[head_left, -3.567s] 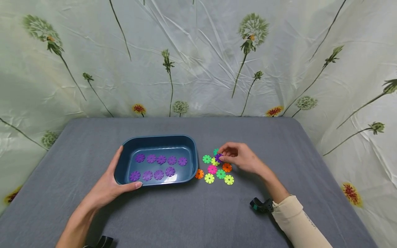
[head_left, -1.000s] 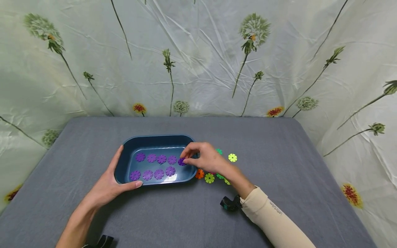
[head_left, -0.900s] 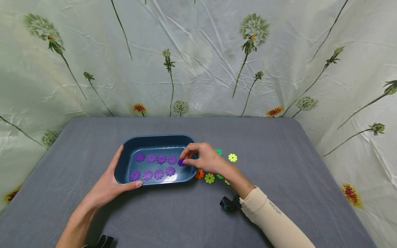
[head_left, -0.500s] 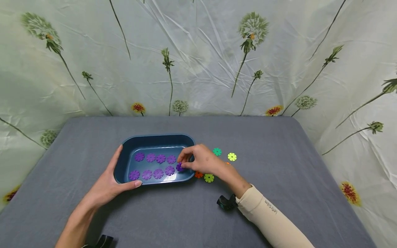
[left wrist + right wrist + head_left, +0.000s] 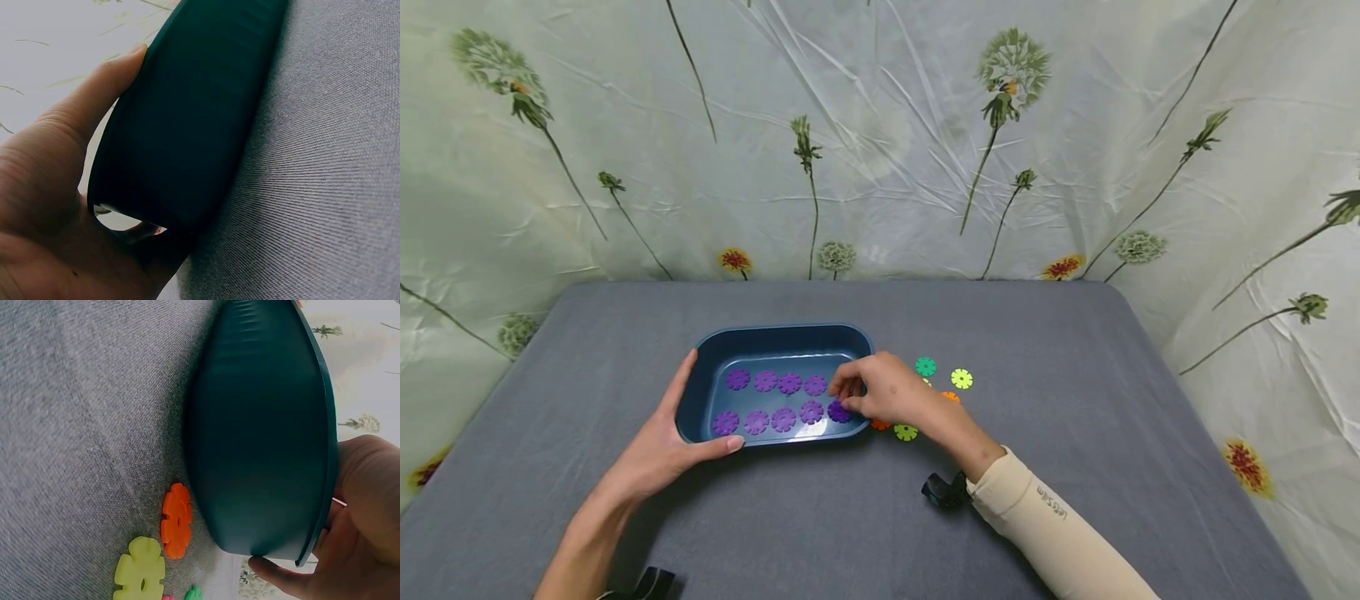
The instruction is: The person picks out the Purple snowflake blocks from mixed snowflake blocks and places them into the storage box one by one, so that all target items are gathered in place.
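My left hand (image 5: 662,442) holds the left end of a dark blue plastic tray (image 5: 790,335), thumb along the front rim and fingers at the far left. In the left wrist view this hand (image 5: 69,162) grips the tray's edge (image 5: 187,112). Inside the tray lie two rows of purple notched discs (image 5: 783,419). Reaching over the right rim, my right hand (image 5: 883,387) has curled fingers, with thumb and fingertips at the upper edge of a purple notched disc (image 5: 838,411) at the front row's right end. The hand hides the back row's right end.
Right of the tray, notched discs in other colours lie on the grey cloth: a green disc (image 5: 926,367), a yellow disc (image 5: 962,379) and others partly under the right forearm. The right wrist view has an orange disc (image 5: 177,520) close beside the tray wall (image 5: 262,437).
My right hand has carried a purple disc from the loose pile into the tray, then down to the front row's right end. A yellow disc now lies farther right. The left hand stays put.
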